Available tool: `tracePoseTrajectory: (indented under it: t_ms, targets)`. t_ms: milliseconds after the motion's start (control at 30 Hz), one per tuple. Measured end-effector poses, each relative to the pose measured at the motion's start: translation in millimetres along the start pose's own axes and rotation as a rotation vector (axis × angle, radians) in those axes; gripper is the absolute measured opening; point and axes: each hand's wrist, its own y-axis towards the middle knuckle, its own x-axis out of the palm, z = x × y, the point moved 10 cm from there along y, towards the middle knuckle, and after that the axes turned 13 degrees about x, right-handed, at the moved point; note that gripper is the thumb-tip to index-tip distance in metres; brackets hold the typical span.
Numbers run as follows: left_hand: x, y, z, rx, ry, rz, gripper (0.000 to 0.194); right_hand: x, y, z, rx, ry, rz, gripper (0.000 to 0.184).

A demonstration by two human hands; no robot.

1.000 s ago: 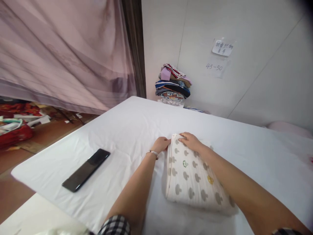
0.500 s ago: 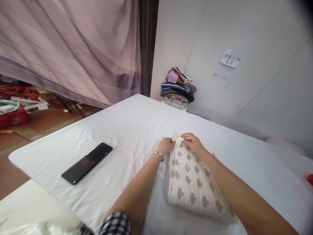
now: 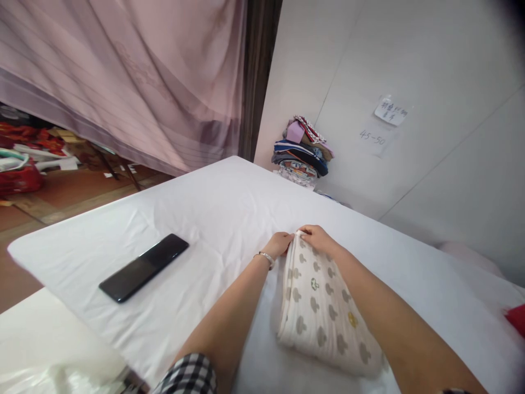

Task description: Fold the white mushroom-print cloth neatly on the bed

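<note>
A folded white cloth (image 3: 315, 306) printed with grey mushrooms, plus a green and a yellow one, lies on the white-covered table (image 3: 229, 208). Its far corner is pinched between my two hands. My left hand (image 3: 279, 243), with a bracelet at the wrist, closes on the cloth's far left edge. Right beside it, my right hand (image 3: 315, 238) grips the top of that same corner with thumb and fingers. The right forearm passes over the cloth's right side and hides part of it.
A black phone (image 3: 144, 268) lies on the table's left half. Behind the far edge stands a stack of folded clothes (image 3: 302, 150) against the wall. A pink curtain (image 3: 135, 82) hangs at the back left. Clear plastic (image 3: 61, 380) sits at the near left, something red (image 3: 515, 318) at the right edge.
The cloth's far corner, raised and bunched before, now looks flatter between my fingers. My right hand has shifted slightly left. The view has tilted a little.
</note>
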Motion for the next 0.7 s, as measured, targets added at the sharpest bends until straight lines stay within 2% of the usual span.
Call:
tracePoseTrajectory:
  t_ms: [133, 267, 367, 500, 600, 700]
  targets:
    - [-1.7, -1.8, -0.1, -0.037, 0.036, -0.03, 0.043, 7.0, 4.9, 0.2, 0.004, -0.005, 0.04, 0.025]
    - [-6.9, -5.3, 3.2, -0.049, 0.182, -0.062, 0.039, -17.5, -7.8, 20.1, 0.06, 0.022, 0.131, 0.036]
    - [-13.4, -7.1, 10.5, -0.026, 0.303, -0.029, 0.037, -52.4, -30.9, 57.3, 0.157, 0.046, 0.237, 0.038]
    - [-13.7, -6.1, 14.0, -0.016, 0.352, -0.007, 0.046, -96.5, -85.3, 127.8, 0.402, 0.105, 0.431, 0.048]
    - [-8.5, -4.7, 9.8, -0.043, 0.306, -0.032, 0.057, -93.9, -122.7, 169.8, 0.574, 0.296, 0.39, 0.059]
    - [-4.7, -5.6, 7.2, -0.07, 0.25, -0.046, 0.073, -75.0, -142.2, 190.3, 0.68, 0.582, 0.301, 0.068]
